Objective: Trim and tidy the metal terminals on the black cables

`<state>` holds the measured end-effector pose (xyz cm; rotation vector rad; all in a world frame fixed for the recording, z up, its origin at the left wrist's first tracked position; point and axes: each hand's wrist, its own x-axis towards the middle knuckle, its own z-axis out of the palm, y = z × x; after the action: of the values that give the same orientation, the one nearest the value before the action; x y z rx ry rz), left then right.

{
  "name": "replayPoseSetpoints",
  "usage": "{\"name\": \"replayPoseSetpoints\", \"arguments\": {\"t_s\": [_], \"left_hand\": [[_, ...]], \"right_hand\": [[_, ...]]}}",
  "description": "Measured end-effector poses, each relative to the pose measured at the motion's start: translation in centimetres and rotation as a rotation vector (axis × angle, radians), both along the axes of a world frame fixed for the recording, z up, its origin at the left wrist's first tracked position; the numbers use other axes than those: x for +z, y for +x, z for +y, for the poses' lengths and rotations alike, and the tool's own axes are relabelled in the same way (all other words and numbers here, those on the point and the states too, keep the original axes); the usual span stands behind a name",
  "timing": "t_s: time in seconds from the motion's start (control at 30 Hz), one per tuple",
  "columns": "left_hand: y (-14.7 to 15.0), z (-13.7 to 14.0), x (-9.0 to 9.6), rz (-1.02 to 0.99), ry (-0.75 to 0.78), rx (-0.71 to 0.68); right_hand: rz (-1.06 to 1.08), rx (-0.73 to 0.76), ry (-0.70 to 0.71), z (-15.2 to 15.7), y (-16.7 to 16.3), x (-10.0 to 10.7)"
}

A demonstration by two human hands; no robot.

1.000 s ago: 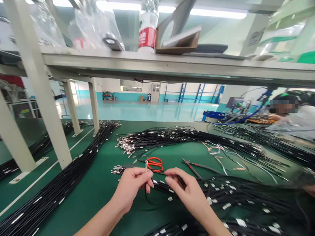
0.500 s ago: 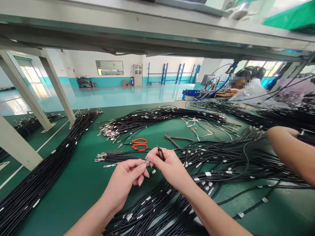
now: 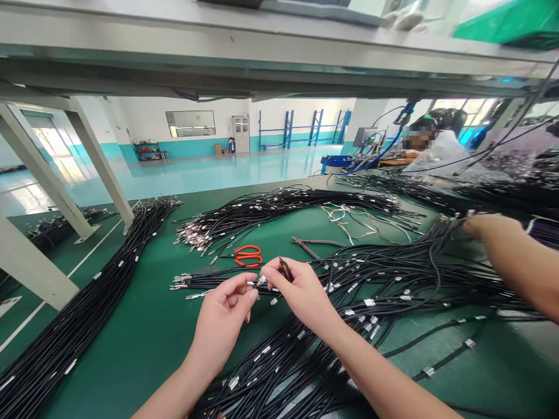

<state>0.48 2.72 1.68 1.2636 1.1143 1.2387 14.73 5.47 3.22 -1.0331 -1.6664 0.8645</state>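
Observation:
My left hand is closed in a pinch at the metal tip of a black cable, just left of my right hand. Between the fingertips of both hands sits a small connector with coloured wires, partly covered by fingers. Dark tweezers are tucked in my right hand, tips pointing up, while its thumb and forefinger pinch near the connector. Behind my hands lie red-handled scissors and grey-and-red cutting pliers. Beneath and beside them, a short row of black cables ends in metal terminals.
Black cable bundles lie left, at the back and right on the green table. Loose pale wires lie behind the pliers. Another person's arm reaches in from the right. A shelf beam crosses overhead.
My left fingers have drawn slightly apart from my right ones, showing more of the wires between them. The other person's arm has moved a little left and shows its hand at the cables.

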Motion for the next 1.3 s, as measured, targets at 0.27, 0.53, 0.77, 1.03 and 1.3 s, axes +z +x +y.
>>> {"name": "replayPoseSetpoints", "arguments": {"t_s": [0.27,0.53,0.77,1.03,1.3], "left_hand": [[-0.26,-0.05,0.08,0.267,0.235,0.012],[-0.34,0.17,0.28,-0.071,-0.076,-0.235],[-0.28,0.19,0.23,-0.177,-0.145,-0.243],[-0.26,0.18,0.37,-0.231,-0.203,-0.269],[0.05,0.05,-0.09,-0.155,-0.11,-0.087]], "right_hand": [[-0.269,-0.077,0.216,-0.22,-0.04,-0.11],[-0.139,0.026,0.038,-0.27,-0.01,0.22],[-0.158,0.057,0.05,-0.2,0.12,0.03],[-0.166,0.063,0.086,-0.25,0.1,0.05],[-0.175,0.002,0.083,-0.38,-0.1,0.17]]}}
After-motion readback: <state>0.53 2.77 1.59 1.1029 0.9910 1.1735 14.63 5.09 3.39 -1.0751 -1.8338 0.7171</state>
